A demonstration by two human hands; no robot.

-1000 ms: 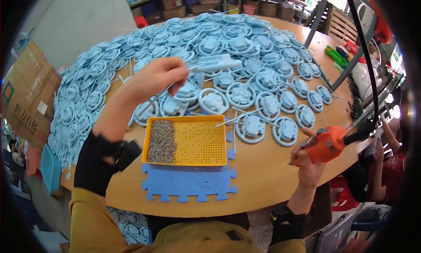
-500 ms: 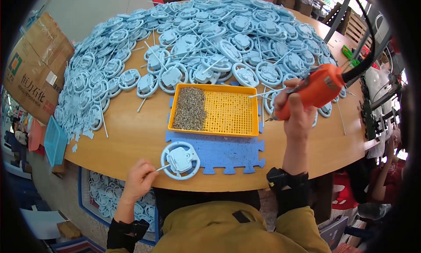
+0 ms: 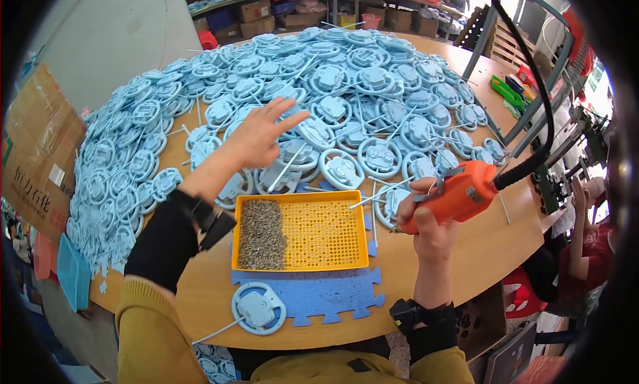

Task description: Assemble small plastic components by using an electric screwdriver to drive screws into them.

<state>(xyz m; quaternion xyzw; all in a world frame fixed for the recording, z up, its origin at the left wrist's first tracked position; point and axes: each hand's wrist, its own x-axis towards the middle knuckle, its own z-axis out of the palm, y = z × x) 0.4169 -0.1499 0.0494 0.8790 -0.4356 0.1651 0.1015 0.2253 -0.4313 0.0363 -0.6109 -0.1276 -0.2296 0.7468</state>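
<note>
My left hand [image 3: 258, 136] reaches out over the near part of a heap of light blue toy steering wheels [image 3: 373, 78], its fingers spread and nothing held. In my right hand [image 3: 431, 234] is an orange electric screwdriver [image 3: 459, 194], its tip pointing left, just right of a yellow tray [image 3: 326, 232]. Small metal screws [image 3: 261, 241] fill the tray's left part; the rest shows a grid of holes. One separate toy steering wheel [image 3: 258, 309] lies near the table's front edge, partly on a blue foam mat [image 3: 339, 292], its thin stick pointing to the lower left.
A black cable [image 3: 546, 111] runs up from the screwdriver. At the left stand a cardboard box [image 3: 40, 158] and a blue basket [image 3: 72, 271]. Metal frame bars [image 3: 489, 34] rise at the right, where another person's arm [image 3: 580, 244] shows. More wheels lie below the table edge.
My left hand has let go of the near wheel's stick and moved forward over the heap, opening its fingers. My right hand still grips the screwdriver. The view has tilted upward.
</note>
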